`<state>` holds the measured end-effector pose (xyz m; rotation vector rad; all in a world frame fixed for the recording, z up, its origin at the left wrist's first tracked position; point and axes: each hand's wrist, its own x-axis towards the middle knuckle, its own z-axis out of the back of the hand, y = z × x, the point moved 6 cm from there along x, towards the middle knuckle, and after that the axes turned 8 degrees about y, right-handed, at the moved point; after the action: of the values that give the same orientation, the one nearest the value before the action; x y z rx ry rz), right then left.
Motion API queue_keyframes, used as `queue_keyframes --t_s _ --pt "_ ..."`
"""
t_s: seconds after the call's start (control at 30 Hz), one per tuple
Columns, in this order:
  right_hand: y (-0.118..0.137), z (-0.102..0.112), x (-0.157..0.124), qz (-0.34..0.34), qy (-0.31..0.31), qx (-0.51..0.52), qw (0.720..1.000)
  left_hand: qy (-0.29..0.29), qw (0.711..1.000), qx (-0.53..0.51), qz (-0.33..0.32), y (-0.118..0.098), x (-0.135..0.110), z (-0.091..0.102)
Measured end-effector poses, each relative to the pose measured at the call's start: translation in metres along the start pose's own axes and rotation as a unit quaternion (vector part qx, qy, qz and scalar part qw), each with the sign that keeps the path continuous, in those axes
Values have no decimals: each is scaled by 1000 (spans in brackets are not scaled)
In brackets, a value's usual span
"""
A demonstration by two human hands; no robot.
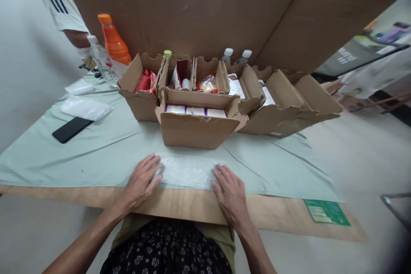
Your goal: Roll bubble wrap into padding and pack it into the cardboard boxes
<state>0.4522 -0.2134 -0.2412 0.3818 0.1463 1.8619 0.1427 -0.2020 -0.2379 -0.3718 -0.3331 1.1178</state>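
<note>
A strip of clear bubble wrap (188, 172) lies flat on the pale green cloth near the table's front edge. My left hand (143, 182) rests on its left end with the fingers stretched out. On the right end lies my right hand (230, 192), palm down, its fingers also extended. Just beyond the wrap stands a small cardboard box (195, 130), with several white, purple-edged packs (195, 111) inside it.
Behind stand several open cardboard boxes (272, 113) with packaged goods. An orange bottle (115, 43), a clear bottle (102, 62), folded bubble wrap (85, 107) and a black phone (72, 129) are on the left. A person's sleeve (59, 2) shows behind. A tall cardboard panel (199, 8) blocks the back.
</note>
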Motion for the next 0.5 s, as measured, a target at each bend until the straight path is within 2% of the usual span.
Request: queue_keyframes --t_s 0.1,0.2,0.33,0.43,0.5 --pt "-32 21 -3 -54 -63 -9 997 -100 992 28 76 22 -5 13" --pt "-37 28 14 -75 -80 -19 994 -119 983 60 125 24 5 11" --pt "-45 23 29 -122 -64 -38 990 -97 985 73 126 -1 31 -6" --pt "-57 19 22 -160 -61 -47 984 -99 988 60 105 -22 48 -16" --pt "-58 17 16 -156 -62 -17 986 -105 991 29 82 -35 54 -20"
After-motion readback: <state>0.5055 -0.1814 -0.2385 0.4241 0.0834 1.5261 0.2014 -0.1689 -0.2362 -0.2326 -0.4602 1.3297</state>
